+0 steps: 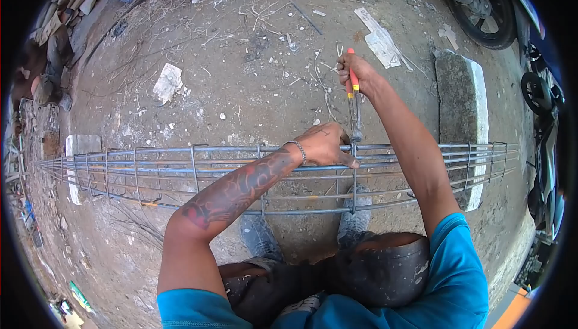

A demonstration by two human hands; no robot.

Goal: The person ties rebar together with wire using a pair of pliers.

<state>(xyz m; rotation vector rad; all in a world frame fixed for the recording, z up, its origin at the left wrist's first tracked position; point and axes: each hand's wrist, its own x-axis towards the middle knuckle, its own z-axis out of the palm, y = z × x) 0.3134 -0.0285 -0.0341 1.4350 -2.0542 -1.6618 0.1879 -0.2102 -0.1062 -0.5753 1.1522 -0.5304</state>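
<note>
A long rebar cage (307,212) of steel bars and square stirrups lies crosswise in front of my knees. My left hand (325,143) is closed around its top bars near the middle, beside a stirrup (354,178). In my right hand (357,74) are end-cutting pincers (355,113) with red and yellow handles, held upright. Their jaws point down and meet the top bar at the stirrup, just right of my left fingers. Whatever lies between the jaws is too small to make out.
The cage rests on a concrete block (457,103) at right and a pale block (83,143) at left. Paper scraps (168,82) and wire bits litter the dirt ground. Parked motorbikes (481,13) line the right side. My shoes (260,235) are under the cage.
</note>
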